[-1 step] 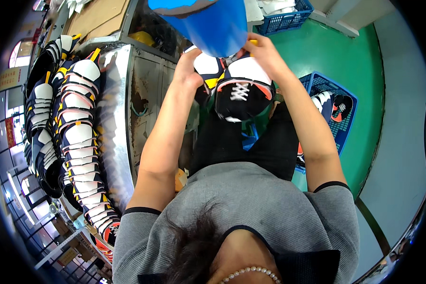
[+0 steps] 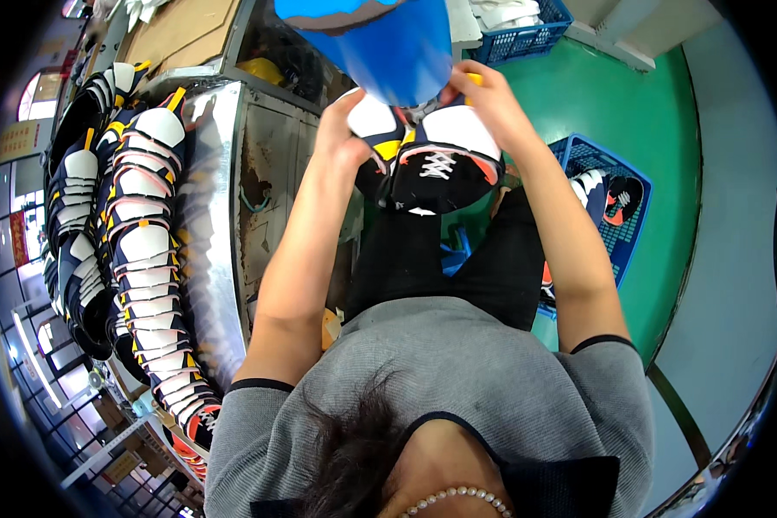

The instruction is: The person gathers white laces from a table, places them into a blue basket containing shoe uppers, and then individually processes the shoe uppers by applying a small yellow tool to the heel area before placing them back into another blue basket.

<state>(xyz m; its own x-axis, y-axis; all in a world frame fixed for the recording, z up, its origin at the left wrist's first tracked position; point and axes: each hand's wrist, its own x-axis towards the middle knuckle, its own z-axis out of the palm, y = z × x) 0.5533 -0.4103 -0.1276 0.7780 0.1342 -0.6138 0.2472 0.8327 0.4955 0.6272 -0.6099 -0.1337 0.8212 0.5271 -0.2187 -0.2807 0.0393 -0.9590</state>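
Observation:
Both my hands grip shoe uppers in white, navy, yellow and black, held above my knees. The right-hand shoe upper [image 2: 462,129] shows a black part with white laces and coral edging toward me. Beside it is a second white-and-yellow piece [image 2: 371,121], with my left hand [image 2: 341,134] closed at its outer side. My right hand [image 2: 492,104] is closed at the upper's far right edge, near a yellow tab. A blue rounded machine part [image 2: 388,56] covers the far ends of the pieces and some fingertips.
Long nested rows of similar uppers [image 2: 151,250] lie along a shiny metal worktop [image 2: 216,250] at left, over a worn cabinet [image 2: 268,155]. A blue crate [image 2: 634,246] with uppers stands on the green floor at right. Another blue crate [image 2: 527,45] sits farther back.
The held uppers have risen slightly away from me, and the black laced part sits a little higher. Both hands keep their hold.

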